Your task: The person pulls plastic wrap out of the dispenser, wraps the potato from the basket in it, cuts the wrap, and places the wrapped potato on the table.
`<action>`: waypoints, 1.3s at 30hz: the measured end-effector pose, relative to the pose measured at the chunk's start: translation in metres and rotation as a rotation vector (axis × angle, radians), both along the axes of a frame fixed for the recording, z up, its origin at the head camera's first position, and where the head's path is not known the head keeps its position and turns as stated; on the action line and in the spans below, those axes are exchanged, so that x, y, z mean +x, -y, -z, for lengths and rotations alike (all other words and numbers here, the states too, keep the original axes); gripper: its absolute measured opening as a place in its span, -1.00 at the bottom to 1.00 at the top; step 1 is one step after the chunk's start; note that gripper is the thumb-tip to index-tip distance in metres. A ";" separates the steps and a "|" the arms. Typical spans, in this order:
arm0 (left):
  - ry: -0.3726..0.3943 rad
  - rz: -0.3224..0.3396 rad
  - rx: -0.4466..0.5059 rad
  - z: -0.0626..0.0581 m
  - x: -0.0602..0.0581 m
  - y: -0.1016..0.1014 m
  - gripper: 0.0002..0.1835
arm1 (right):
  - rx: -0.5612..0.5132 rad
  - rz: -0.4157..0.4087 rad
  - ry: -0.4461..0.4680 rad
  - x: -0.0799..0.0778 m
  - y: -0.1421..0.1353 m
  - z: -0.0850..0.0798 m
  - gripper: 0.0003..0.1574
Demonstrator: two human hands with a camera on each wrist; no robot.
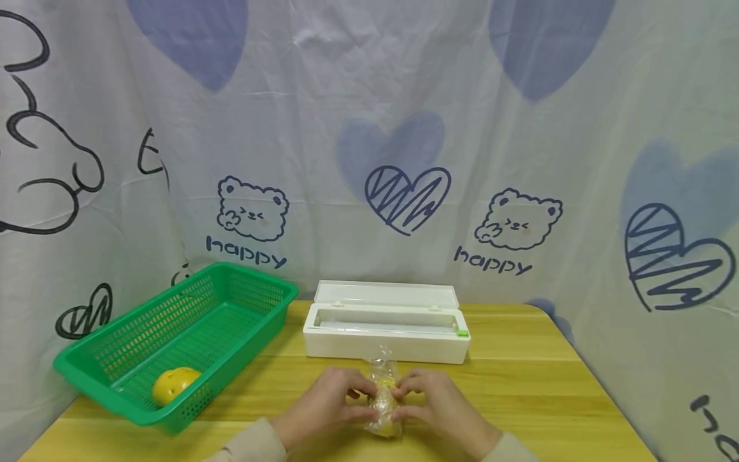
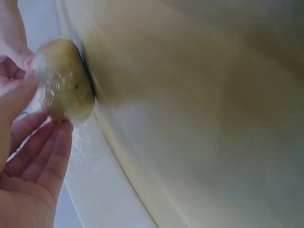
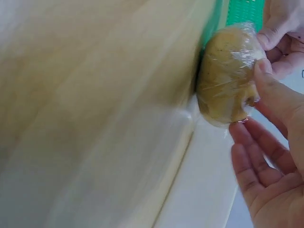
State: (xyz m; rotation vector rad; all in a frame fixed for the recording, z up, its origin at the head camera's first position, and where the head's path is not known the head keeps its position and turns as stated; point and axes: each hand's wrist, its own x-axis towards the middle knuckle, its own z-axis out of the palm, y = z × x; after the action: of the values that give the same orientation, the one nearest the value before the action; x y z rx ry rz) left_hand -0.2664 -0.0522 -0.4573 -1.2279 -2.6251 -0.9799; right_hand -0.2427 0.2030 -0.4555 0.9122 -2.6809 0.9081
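Observation:
A yellow-brown potato point(image 2: 71, 90) wrapped in clear cling film is held between both hands, low over the table's middle. In the head view, loose film point(image 1: 381, 364) sticks out from its far end. My left hand point(image 1: 333, 401) pinches the wrapped potato from the left with thumb and fingers. From the right, my right hand point(image 1: 441, 405) pinches it the same way. The right wrist view shows the potato point(image 3: 225, 78) with film pulled over its skin and the right thumb against it. Behind it stands a white cling film box point(image 1: 387, 346), lid raised, with a roll inside.
At the left stands a green plastic basket point(image 1: 254, 356) with a yellow, rounded item point(image 1: 175, 385) in it. A small green slider point(image 1: 462, 333) sits on the box's right end. The wooden table point(image 1: 531, 378) reaches back to a printed curtain point(image 1: 369, 96).

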 end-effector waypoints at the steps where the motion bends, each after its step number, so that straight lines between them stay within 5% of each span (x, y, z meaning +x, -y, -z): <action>1: -0.012 0.008 -0.014 -0.001 0.000 0.001 -0.66 | 0.005 -0.004 0.002 0.000 0.000 0.000 -0.62; 8: -0.038 0.037 -0.126 -0.007 0.003 0.003 -0.57 | 0.082 -0.021 0.008 0.013 0.001 -0.006 -0.66; 16: -0.070 0.054 -0.105 -0.004 -0.002 0.003 -0.62 | 0.074 -0.035 0.011 0.011 0.001 -0.003 -0.59; 25: -0.011 0.097 -0.007 -0.001 -0.013 0.005 -0.71 | 0.022 -0.061 0.074 -0.002 -0.003 -0.004 -0.72; 30: 0.095 0.112 0.030 -0.002 -0.016 0.007 -0.79 | 0.003 -0.078 0.059 -0.006 -0.005 -0.003 -0.84; 39: 0.158 0.063 0.063 -0.002 -0.019 0.003 -0.87 | -0.012 -0.052 0.082 -0.008 -0.006 -0.005 -0.83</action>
State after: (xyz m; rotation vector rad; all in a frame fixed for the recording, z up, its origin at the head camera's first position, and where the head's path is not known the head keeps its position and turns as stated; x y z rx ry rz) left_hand -0.2851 -0.0552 -0.4549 -1.2760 -2.6624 -1.2078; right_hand -0.2510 0.2090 -0.4504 0.9662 -2.7290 0.9920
